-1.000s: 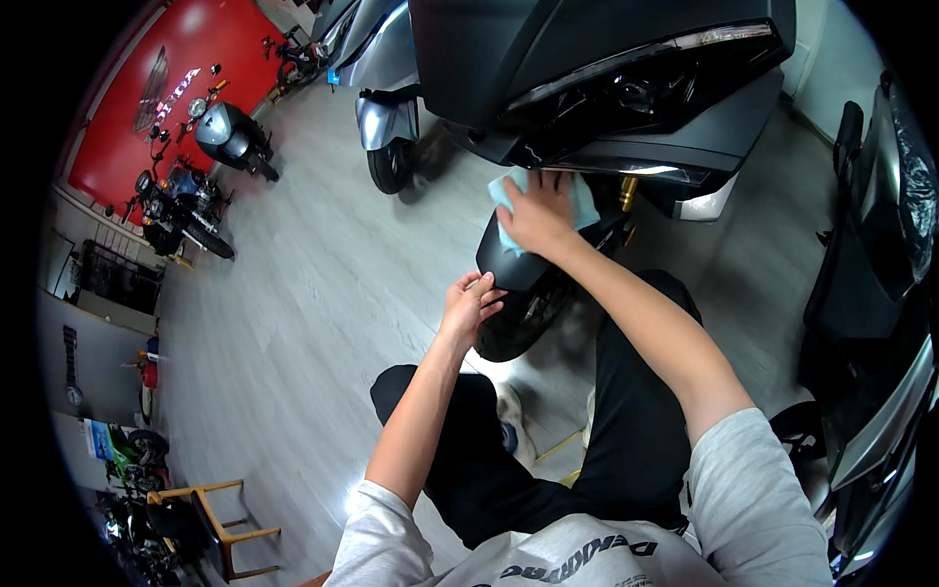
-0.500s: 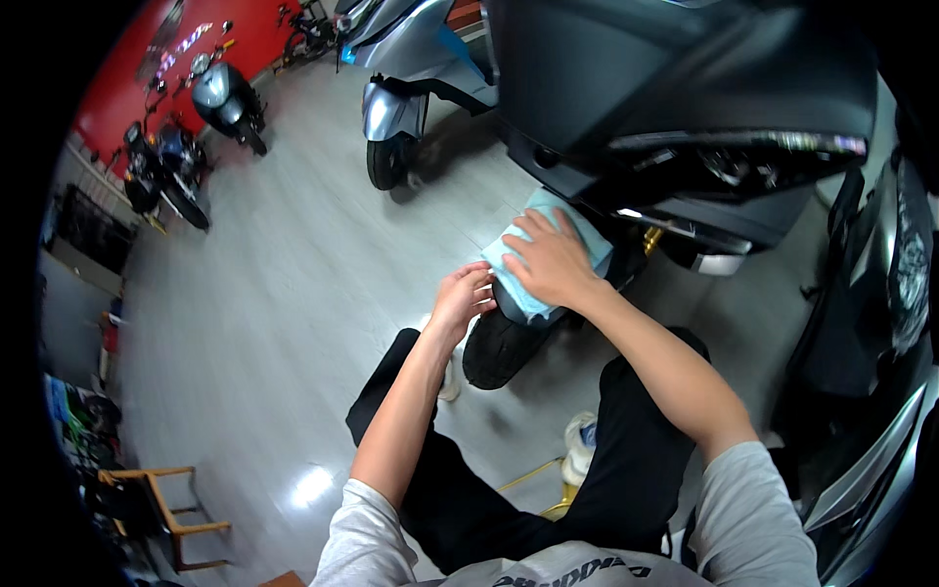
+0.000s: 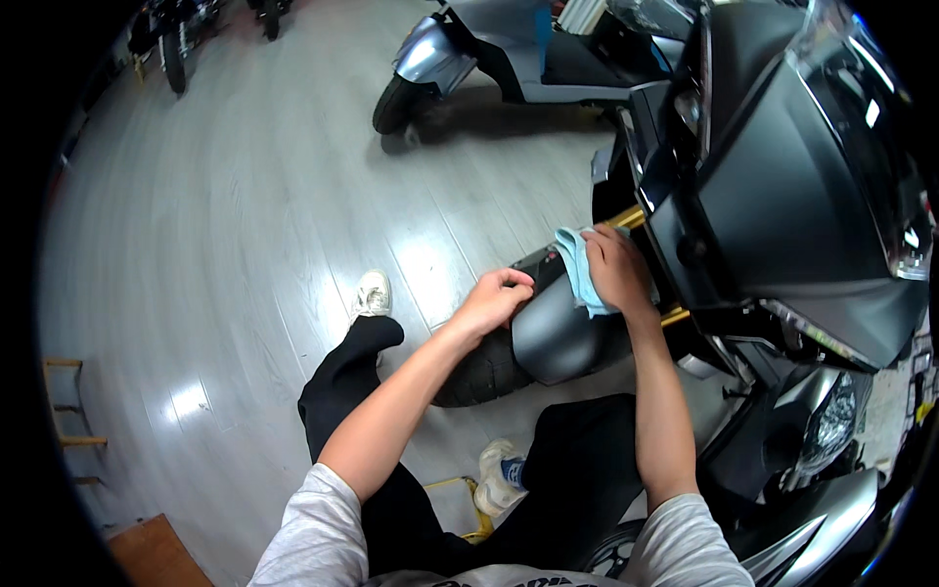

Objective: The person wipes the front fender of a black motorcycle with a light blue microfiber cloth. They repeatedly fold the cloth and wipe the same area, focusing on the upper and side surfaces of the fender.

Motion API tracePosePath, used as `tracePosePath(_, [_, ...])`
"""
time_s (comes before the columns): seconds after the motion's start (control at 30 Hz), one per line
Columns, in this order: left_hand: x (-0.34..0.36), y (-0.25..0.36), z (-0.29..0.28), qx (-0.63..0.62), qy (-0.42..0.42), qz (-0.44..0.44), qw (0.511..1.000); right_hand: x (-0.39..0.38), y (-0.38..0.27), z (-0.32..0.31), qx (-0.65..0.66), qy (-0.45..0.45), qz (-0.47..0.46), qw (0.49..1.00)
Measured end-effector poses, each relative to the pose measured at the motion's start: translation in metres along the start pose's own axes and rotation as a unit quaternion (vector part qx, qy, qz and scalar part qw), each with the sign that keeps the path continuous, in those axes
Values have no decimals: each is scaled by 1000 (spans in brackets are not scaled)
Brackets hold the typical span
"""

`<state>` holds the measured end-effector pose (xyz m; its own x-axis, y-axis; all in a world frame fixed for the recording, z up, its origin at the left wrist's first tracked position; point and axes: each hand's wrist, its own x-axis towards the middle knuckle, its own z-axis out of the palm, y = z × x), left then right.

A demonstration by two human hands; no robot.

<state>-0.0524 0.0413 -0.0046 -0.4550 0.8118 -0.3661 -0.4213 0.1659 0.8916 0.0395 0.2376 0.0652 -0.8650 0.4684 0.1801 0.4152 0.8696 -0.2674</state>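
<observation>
A light blue cloth [image 3: 579, 269] lies bunched on the dark grey front fender [image 3: 559, 333] of a scooter. My right hand [image 3: 621, 272] is closed on the cloth and presses it against the upper part of the fender, close to the gold fork tubes [image 3: 626, 217]. At the fender's left edge, my left hand [image 3: 494, 301] has its fingers curled in beside the thumb. What those fingers hold, if anything, is hidden. Beneath the fender shows the black front tyre [image 3: 479, 377], between my legs.
The scooter's dark front body [image 3: 753, 205] rises at the right. Beyond it stands a silver-blue scooter [image 3: 435, 59]. Another silver scooter [image 3: 822, 533] is close at my lower right. A wooden chair [image 3: 73, 401] and a brown panel [image 3: 156, 553] are at the left.
The view has shifted toward the scooter. My right hand has moved with the cloth up the fender toward the fork, baring its lower part. My left hand's fingers have curled in.
</observation>
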Motion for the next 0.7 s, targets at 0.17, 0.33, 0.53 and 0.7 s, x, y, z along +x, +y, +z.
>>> tracePosePath(0.17, [18, -12, 17, -18, 58, 42, 997, 20, -12, -1, -96, -65, 16, 993])
tracePosePath(0.33, [19, -13, 22, -18, 57, 50, 997, 42, -21, 4, -149, -151, 6, 977])
tracePosePath(0.53, [20, -12, 21, 195, 122, 131, 964, 62, -17, 28, -198, -251, -38, 947])
tracePosePath(0.7, [7, -4, 17, 243, 116, 99, 958, 85, -17, 56, -206, -354, -42, 911])
